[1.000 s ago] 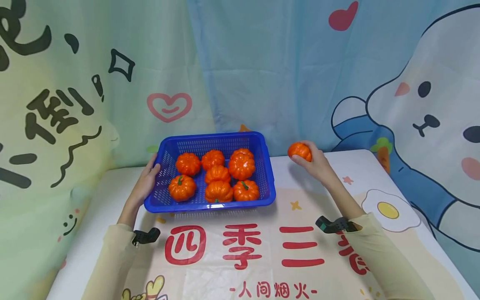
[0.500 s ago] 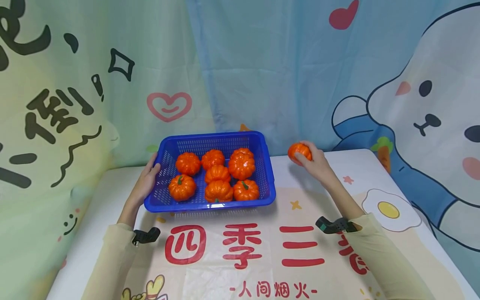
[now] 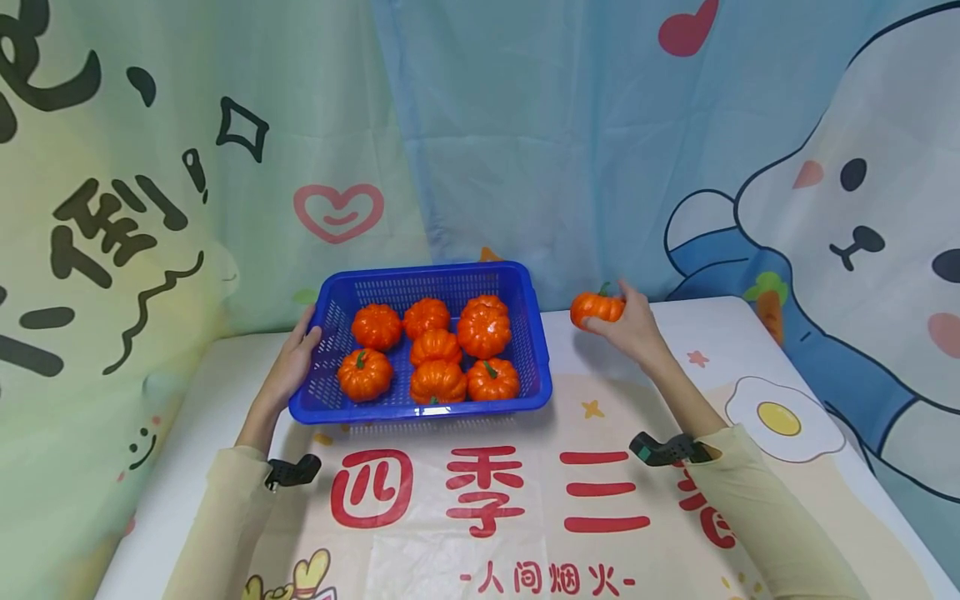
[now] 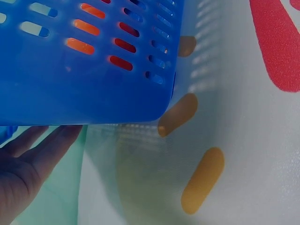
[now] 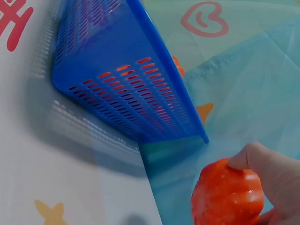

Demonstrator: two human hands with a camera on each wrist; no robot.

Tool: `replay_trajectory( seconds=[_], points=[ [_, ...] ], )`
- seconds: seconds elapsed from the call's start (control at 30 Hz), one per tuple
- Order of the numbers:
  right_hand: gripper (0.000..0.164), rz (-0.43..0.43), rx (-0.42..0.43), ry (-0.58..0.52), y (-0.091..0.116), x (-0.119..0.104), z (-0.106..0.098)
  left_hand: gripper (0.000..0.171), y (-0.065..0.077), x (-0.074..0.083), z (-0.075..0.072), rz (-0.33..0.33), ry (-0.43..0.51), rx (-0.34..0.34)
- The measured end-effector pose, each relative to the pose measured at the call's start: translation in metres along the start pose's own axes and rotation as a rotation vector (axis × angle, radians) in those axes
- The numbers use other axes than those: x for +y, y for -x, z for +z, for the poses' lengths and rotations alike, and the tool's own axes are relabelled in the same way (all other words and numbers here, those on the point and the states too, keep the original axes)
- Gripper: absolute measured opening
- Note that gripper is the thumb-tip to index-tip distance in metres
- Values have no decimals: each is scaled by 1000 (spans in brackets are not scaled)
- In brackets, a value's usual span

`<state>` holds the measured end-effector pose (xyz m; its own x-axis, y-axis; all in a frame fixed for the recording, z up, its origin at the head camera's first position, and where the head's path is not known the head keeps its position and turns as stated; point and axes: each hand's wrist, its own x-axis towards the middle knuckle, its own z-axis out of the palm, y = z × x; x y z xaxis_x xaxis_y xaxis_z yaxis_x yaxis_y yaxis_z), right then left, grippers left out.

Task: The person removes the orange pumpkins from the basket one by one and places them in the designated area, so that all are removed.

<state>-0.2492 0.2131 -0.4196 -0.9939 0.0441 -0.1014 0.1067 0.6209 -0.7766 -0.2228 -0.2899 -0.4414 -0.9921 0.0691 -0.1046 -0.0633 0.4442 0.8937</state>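
Note:
In my right hand (image 3: 636, 325) is a small orange toy pumpkin (image 3: 592, 310), pinched between thumb and fingers to the right of the blue basket (image 3: 546, 367). Its green stem points up in the head view. The right wrist view shows the thumb pressing on the glossy ribbed pumpkin (image 5: 227, 194). My left hand (image 3: 288, 367) holds the left side of the basket, its thumb at the rim. Its fingers (image 4: 51, 145) reach behind the blue wall in the left wrist view. Several similar pumpkins lie inside the basket, among them one with a stem (image 3: 365, 375) at the front left.
A printed cloth with red characters (image 3: 483, 492) covers the white table (image 3: 232, 367). Behind the basket hangs a pale curtain (image 3: 502, 125) with cartoon prints, right at the table's back edge. Each wrist wears a black camera strap (image 3: 292, 472).
The pumpkin in my right hand has turned so that its green stem now shows, and it sits slightly further left. The left hand and the basket have stayed where they were.

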Motion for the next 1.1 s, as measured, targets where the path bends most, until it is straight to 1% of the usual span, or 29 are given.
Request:
replay_trajectory(
  seconds=[0.13,0.27,0.37,0.5,0.67,0.77,0.87,1.0,1.1],
  points=[
    [85,16,-29,65,-1,2,1,58,2,2,1,4,-7,7],
    [79,2,-32,63,-5,6,4,59,3,4,1,7,-8,8],
    [81,-43,-40,60,-9,12,6,59,3,4,1,9,-3,5],
    [86,-107,-74,64,-17,21,11,59,4,4,1,6,-7,5],
    [89,-157,-107,71,-27,28,19,59,4,5,0,4,-21,6],
    [89,-189,-109,88,-33,31,24,59,3,5,0,4,-28,8],
    [88,-219,-93,110,-40,33,29,59,3,5,0,4,-24,8],
    [86,-238,-82,142,-47,38,34,58,3,4,1,0,-21,4],
    [84,-228,-84,157,-51,42,37,58,4,3,2,-1,-25,4]
  ],
)
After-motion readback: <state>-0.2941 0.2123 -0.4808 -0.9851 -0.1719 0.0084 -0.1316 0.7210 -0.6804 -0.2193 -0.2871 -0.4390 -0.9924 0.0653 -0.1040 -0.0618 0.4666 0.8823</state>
